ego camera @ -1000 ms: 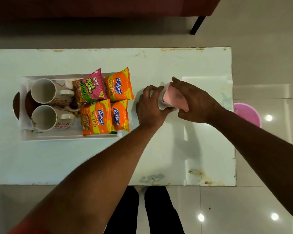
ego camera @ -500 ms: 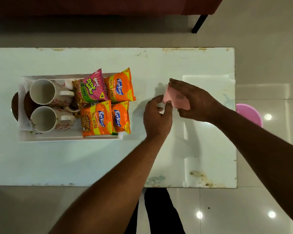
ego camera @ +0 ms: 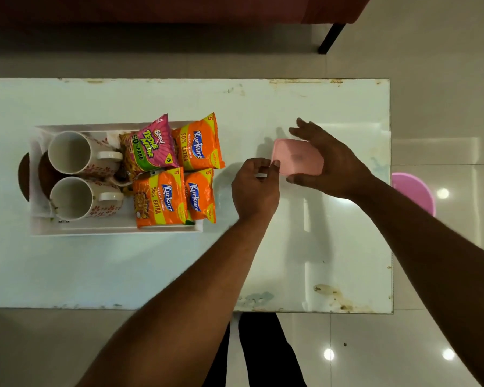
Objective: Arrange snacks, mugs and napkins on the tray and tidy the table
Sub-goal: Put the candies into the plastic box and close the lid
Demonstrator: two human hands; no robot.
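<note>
Head view: tray (ego camera: 115, 229) sits on the left half of the counter (ego camera: 151, 269), already loaded; two floral mugs, far mug (ego camera: 69, 152) and near mug (ego camera: 67, 198), lie on their sides in its left part, mouths toward the camera, handles pointing right; four snack packets fill the right part: a pink Tedhe Medhe packet (ego camera: 151, 146) and three orange Kurkure packets (ego camera: 199, 142) (ego camera: 158, 196) (ego camera: 200, 195), the right-hand ones overhanging the tray's rim; white paper shows under the mugs, possibly napkins, cannot tell; judged, snacks and mugs are done, napkins are uncertain, and tidying is left. The one loose item is a pink-lidded box (ego camera: 296, 156), flat on the counter right of the tray and apart from it, lid up; its long axis runs roughly along the counter's length, slightly skewed, left end toward the tray. Right hand (ego camera: 333, 166) arches over the box's right part, fingers straight and spread, thumb at the near edge; grip looks released, touching only. Left hand (ego camera: 256, 188) lies between tray and box, fingers curled, thumb tip on the box's near-left corner; a white sliver shows between its fingers; whether this grip pinches the corner, the sliver or nothing, I cannot tell. A pink bucket (ego camera: 414, 191) stands on the floor past the counter's right end.
</note>
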